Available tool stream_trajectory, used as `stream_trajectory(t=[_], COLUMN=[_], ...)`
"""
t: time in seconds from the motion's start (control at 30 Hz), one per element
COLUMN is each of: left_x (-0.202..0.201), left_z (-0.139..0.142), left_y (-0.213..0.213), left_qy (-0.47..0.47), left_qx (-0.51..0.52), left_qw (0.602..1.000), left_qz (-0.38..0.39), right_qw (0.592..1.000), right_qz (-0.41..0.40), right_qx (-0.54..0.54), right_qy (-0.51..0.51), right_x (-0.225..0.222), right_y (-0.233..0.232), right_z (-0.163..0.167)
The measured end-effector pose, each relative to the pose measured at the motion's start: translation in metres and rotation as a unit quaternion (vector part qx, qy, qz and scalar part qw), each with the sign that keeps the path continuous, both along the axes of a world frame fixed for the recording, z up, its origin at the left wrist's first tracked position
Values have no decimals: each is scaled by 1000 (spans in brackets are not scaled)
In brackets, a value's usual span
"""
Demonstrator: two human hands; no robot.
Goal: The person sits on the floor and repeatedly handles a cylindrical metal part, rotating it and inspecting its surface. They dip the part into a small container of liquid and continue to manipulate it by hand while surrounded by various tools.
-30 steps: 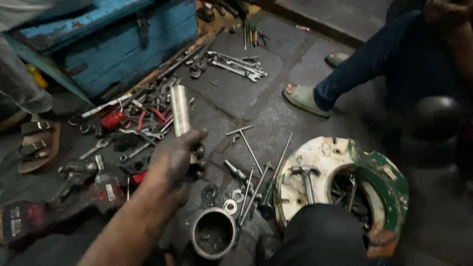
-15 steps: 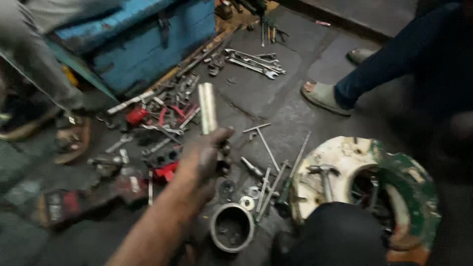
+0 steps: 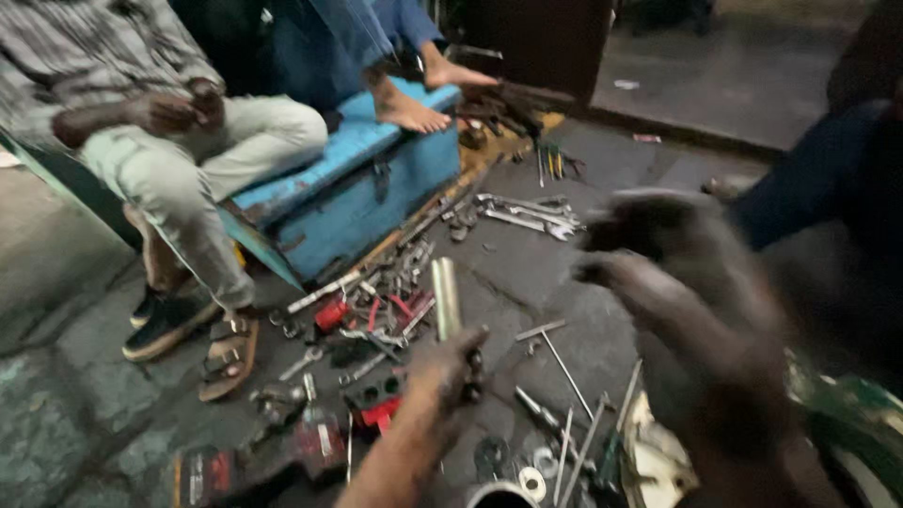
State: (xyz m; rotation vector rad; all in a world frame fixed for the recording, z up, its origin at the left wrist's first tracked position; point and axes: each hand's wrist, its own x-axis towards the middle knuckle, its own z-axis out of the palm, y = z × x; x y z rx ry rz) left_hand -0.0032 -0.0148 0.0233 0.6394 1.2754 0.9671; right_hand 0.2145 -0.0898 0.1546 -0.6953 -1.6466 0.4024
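While the left hand (image 3: 450, 372) is clenched around the lower end of a metal tube (image 3: 445, 299), the tube stands nearly upright above the floor (image 3: 527, 273), over a scatter of loose tools. Grip is low on the tube, most of its length sticking up free. Right hand (image 3: 691, 310) is raised close to the camera, heavily blurred; fingers look spread and nothing seems to be in it, but the blur leaves that unsure. It sits well apart from the tube, to its right.

Below the left hand: red-handled tools (image 3: 372, 315), a black socket holder (image 3: 378, 388), thin rods (image 3: 564, 372) lying flat, washers near the bottom edge. Spanners (image 3: 522, 214) lie further back beside a blue toolbox (image 3: 357, 193). A bare foot (image 3: 409, 108) of another person rests on the toolbox lid; a seated person's sandalled foot (image 3: 229, 353) is at the left, just beside the tool pile.

Risks, as judged: the low one-handed hold on a smooth tube could let it tip or slip, likely dropping into the tool scatter or rolling toward the nearby feet. Hands look grimy, probably greasy, which would weaken the hold. The view is blurred, so aiming the tube at anything small looks error-prone.
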Motion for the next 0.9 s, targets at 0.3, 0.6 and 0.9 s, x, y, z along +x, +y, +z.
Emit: stream_trajectory(t=[0.3,0.6,0.9], left_x=[1,7,-1], left_z=[-16,0,4], left_y=[5,-7,-4], left_qy=[-5,-74,14], left_qx=[-10,-13,-71], left_qw=[1000,997,997], left_qz=[-8,9,5], right_qw=[1000,999,996], right_qz=[18,28,30], right_qx=[-2,8,50], right_qy=[-15,-37,-64], right_x=[17,18,-3], right_y=[3,-17,-22], right_z=[-31,-15,-17])
